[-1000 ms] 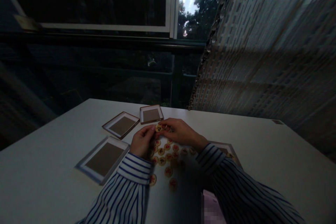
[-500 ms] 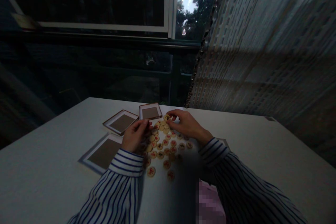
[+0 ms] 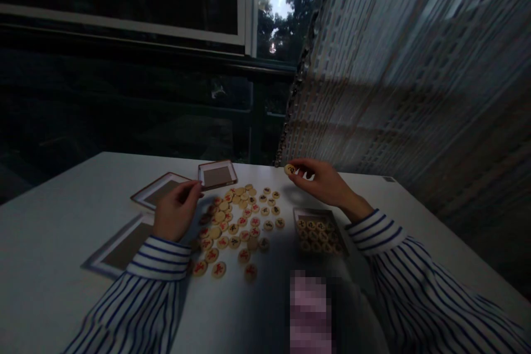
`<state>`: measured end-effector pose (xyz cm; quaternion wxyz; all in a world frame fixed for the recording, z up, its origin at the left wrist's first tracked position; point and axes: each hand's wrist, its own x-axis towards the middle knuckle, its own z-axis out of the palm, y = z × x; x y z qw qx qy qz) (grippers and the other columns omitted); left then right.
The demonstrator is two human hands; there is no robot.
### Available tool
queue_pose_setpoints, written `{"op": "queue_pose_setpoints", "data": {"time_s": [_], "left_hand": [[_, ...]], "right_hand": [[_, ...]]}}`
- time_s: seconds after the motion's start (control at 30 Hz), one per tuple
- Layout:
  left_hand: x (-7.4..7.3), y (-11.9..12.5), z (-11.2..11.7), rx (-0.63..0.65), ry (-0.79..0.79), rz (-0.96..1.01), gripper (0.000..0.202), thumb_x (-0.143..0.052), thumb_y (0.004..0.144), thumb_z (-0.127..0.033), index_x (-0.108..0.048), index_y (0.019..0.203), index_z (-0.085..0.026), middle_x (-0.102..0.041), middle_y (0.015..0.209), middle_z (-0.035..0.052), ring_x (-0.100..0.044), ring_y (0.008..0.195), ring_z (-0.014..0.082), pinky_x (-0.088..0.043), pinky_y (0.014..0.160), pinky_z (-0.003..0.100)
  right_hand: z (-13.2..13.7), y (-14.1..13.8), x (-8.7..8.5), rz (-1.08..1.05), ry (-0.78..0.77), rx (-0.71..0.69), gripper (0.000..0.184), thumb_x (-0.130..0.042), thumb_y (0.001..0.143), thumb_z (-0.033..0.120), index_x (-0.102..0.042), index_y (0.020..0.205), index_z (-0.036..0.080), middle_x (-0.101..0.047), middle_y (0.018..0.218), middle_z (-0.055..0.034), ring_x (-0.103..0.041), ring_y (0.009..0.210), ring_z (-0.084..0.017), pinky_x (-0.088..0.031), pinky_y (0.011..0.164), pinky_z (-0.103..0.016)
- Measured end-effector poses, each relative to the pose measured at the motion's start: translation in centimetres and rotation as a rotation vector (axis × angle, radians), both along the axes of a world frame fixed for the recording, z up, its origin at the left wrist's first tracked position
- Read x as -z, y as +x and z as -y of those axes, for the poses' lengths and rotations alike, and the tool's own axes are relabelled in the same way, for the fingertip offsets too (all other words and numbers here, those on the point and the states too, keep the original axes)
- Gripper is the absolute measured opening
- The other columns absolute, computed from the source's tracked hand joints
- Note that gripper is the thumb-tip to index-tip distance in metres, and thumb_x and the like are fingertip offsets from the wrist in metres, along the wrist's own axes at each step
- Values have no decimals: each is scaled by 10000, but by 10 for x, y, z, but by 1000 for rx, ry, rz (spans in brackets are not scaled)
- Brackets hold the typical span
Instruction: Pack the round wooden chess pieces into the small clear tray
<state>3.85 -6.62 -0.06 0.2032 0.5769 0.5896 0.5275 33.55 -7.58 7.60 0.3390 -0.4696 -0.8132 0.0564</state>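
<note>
A round wooden xiangqi piece (image 3: 289,169) with a dark character is pinched between thumb and fingers of my right hand (image 3: 321,181), raised above the table. My left hand (image 3: 176,211) hovers at the left side of the scattered pieces, fingers curled together; whatever may be in them is hidden. Between my hands, many loose xiangqi pieces (image 3: 243,221) lie spread on the table, some with red characters, some dark, some blank side up. Below my right hand stands a shallow box (image 3: 296,215) with rows of dark-marked pieces inside.
The white table (image 3: 50,265) stands before a dark window and a string curtain (image 3: 373,94). Near its far edge is a small open box (image 3: 215,175); another shallow box (image 3: 143,194) and a larger grey-bottomed lid (image 3: 128,251) sit partly behind my left hand and sleeve.
My right hand has moved right with the dark-marked piece, away from the pile. My left hand has drawn back to the left. The box of pieces under my right arm now shows.
</note>
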Motion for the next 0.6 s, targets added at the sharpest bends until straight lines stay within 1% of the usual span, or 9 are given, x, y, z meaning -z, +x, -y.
{"op": "queue_pose_setpoints", "data": {"time_s": [0.1, 0.17, 0.23, 0.3, 0.4, 0.5, 0.6], "left_hand": [[10, -5, 1, -38, 6, -136, 332, -486, 724, -422, -606, 914, -179, -648, 804, 36, -608, 736, 178, -459, 697, 280], [16, -8, 1, -38, 18, -161, 351, -468, 736, -431, -593, 944, -178, -648, 812, 42, -609, 728, 176, -462, 684, 277], [20, -11, 1, -30, 13, -180, 360, -453, 744, -436, -587, 947, -171, -651, 793, 46, -614, 707, 174, -464, 677, 275], [22, -13, 1, -49, 18, -240, 354, -447, 750, -427, -586, 959, -178, -655, 819, 50, -615, 716, 175, -461, 679, 274], [22, -12, 2, -50, 23, -322, 355, -436, 759, -410, -584, 976, -172, -658, 832, 63, -612, 734, 178, -458, 666, 269], [23, -11, 3, -51, 34, -377, 359, -416, 767, -403, -583, 987, -173, -660, 818, 60, -609, 718, 177, -455, 644, 269], [21, -11, 3, -53, 14, -407, 356, -406, 768, -390, -583, 988, -174, -661, 794, 52, -608, 704, 174, -455, 642, 268]], "right_hand": [[-2, -9, 2, -21, 0, 13, 303, -518, 750, 314, -570, 1005, 159, -606, 787, -20, -514, 628, -93, -401, 571, -208], [-7, -21, 7, -32, -11, 11, 308, -523, 746, 320, -566, 1004, 158, -601, 755, -13, -507, 610, -91, -398, 566, -206], [-13, -37, 13, -28, -29, -20, 307, -528, 742, 306, -561, 1007, 153, -602, 756, -13, -508, 619, -91, -395, 588, -208], [-18, -53, 19, 3, -46, -59, 294, -525, 743, 289, -567, 997, 147, -603, 765, -17, -515, 644, -94, -390, 615, -212], [-26, -71, 27, 61, -55, -78, 278, -526, 734, 262, -574, 985, 151, -605, 790, -20, -520, 659, -98, -377, 626, -215], [-31, -84, 37, 96, -68, -71, 286, -523, 728, 253, -572, 990, 150, -605, 834, -33, -522, 687, -110, -374, 634, -220], [-34, -93, 51, 146, -109, -88, 280, -505, 738, 259, -566, 993, 160, -605, 852, -36, -523, 710, -119, -370, 649, -226]]}}
